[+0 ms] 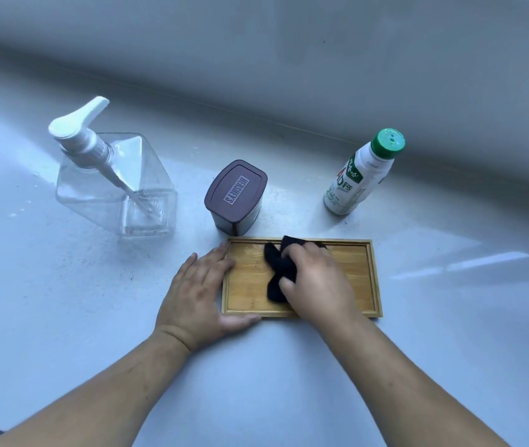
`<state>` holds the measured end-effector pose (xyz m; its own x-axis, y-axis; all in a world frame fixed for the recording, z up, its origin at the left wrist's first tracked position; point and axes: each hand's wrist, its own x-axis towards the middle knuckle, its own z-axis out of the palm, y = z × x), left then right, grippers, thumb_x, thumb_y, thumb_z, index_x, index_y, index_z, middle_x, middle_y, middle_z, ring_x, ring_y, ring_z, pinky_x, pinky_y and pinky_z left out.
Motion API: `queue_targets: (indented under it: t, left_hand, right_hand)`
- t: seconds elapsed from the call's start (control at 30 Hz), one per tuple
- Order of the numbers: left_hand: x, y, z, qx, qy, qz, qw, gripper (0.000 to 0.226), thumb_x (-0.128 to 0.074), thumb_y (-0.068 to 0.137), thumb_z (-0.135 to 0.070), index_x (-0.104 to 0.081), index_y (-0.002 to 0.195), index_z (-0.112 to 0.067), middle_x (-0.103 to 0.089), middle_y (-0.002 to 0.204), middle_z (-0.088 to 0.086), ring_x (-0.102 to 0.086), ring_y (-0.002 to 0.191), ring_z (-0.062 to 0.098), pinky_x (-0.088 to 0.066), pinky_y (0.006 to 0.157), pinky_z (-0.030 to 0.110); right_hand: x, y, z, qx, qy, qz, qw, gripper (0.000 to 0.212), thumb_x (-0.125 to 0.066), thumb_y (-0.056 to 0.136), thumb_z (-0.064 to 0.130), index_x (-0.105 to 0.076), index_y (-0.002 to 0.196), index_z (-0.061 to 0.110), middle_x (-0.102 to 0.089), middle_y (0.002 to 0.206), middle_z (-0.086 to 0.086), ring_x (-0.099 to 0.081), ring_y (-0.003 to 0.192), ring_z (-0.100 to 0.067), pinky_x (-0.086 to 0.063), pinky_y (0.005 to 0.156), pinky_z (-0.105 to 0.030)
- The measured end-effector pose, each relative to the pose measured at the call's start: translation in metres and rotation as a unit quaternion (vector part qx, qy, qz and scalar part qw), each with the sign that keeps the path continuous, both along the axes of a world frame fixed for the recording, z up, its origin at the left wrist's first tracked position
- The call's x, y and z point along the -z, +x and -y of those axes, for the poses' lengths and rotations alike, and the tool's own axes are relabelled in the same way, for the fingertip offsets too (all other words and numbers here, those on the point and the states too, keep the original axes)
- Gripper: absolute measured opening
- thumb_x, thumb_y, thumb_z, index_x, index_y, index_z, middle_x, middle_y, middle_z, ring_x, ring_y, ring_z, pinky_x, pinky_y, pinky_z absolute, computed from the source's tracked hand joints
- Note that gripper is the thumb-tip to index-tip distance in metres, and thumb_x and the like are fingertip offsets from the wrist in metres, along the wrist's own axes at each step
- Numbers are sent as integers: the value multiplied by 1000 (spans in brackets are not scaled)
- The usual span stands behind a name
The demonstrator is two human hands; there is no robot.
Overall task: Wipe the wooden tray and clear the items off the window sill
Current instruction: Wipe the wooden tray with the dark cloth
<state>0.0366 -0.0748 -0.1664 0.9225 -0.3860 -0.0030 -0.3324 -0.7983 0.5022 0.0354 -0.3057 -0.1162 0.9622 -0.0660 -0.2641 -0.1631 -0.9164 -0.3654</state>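
At lower centre of the frame, the right hand [316, 282] was closed over a bunched black cloth [280, 269], fingers curled down to press it onto the floor of the wooden tray [361, 272]. The cloth showed at the hand's left and upper edges and lay over the tray's left-middle portion. This grip appeared suited to wiping: the palm bore down from above while the fingers kept the cloth gathered.

Immediately left of it, the left hand [203, 293] lay flat and open, holding nothing. Its fingers rested against the tray's left rim and its thumb ran along the near edge at the lower left corner. Judged purpose: to brace the tray so it would not slide on the smooth window sill [63, 301] under the wiping pressure.

The tray sat lengthwise across the frame, directly beneath the right hand. Its right portion was uncovered. A faint pale streak showed on the wood at upper left of the tray floor; whether moisture or residue could not be determined.

Beyond the tray, three items stood on the sill. A brown lidded tin [235, 196] stood just beside the tray's far left corner. A clear pump bottle [118, 185] stood at left of frame, well apart. A white bottle with green cap [358, 175] stood at upper right. None had yet been cleared.
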Motion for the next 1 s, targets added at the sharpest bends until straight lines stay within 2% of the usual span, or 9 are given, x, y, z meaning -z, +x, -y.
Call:
queue_targets:
  t: [0.1,0.17,0.23,0.3,0.4,0.53,0.7,0.83,1.0]
  left_hand:
    - [1,1,-1,0,-5,6,1000,107,-73,58,-88,-63,136,-15,-44,164,2,-46,147,18,-25,127,50]
    - [2,1,-1,6,-2,4,1000,107,-73,58,-88,-62,136,-14,-44,164,2,-47,147,18,-27,126,52]
    - [3,1,0,11,4,-4,1000,105,-75,60,-83,-62,136,-13,-44,165,4,-48,146,18,-28,125,53]
    - [2,1,1,5,7,-3,1000,86,-68,70,-64,-62,138,-11,-40,166,3,-48,146,20,-27,125,52]
    - [3,0,3,-2,12,6,1000,75,-54,71,-45,-63,135,-7,-36,165,0,-51,145,25,-26,125,50]
    - [4,0,2,1,17,7,1000,101,-74,57,-80,-65,129,-10,-45,163,7,-51,143,23,-31,124,55]
    - [2,1,1,7,3,4,1000,103,-75,57,-86,-60,132,-16,-45,163,2,-48,146,23,-27,125,54]
    - [-1,2,1,-1,13,-11,1000,110,-75,57,-85,-54,141,-17,-46,163,0,-47,146,18,-27,126,53]
    - [-1,3,2,-32,-3,-45,998,121,-74,58,-73,-39,157,-15,-58,150,-2,-51,140,16,-20,129,45]
  right_hand:
    - [0,-18,47,172,-13,26,985,38,-67,80,22,-64,119,21,-65,113,-6,-53,109,-32,-51,85,-41]
    - [4,-17,39,218,-24,49,974,38,-68,78,18,-65,116,15,-66,111,-12,-54,105,-36,-50,86,-44]
    - [5,-14,-3,128,-9,60,990,38,-68,73,20,-67,111,13,-66,106,-14,-56,100,-38,-49,87,-46]
    - [7,-16,-55,14,31,60,998,37,-68,69,25,-64,106,17,-64,103,-9,-56,96,-34,-50,86,-46]
    - [5,-22,-81,-48,83,61,993,39,-73,69,27,-62,106,21,-62,102,-4,-56,97,-31,-51,85,-44]
    - [4,-30,-7,-20,18,45,999,39,-72,73,27,-65,111,24,-64,108,-2,-55,103,-30,-50,89,-43]
    - [0,-36,59,188,-6,28,982,40,-68,77,17,-66,117,20,-65,111,-6,-56,108,-33,-51,88,-42]
    - [-1,1,-7,95,50,36,994,42,-67,77,20,-66,119,19,-67,116,-9,-57,112,-34,-50,94,-41]
    - [2,29,-82,-6,69,32,997,37,-68,79,20,-66,115,15,-66,114,-10,-59,110,-37,-52,87,-43]
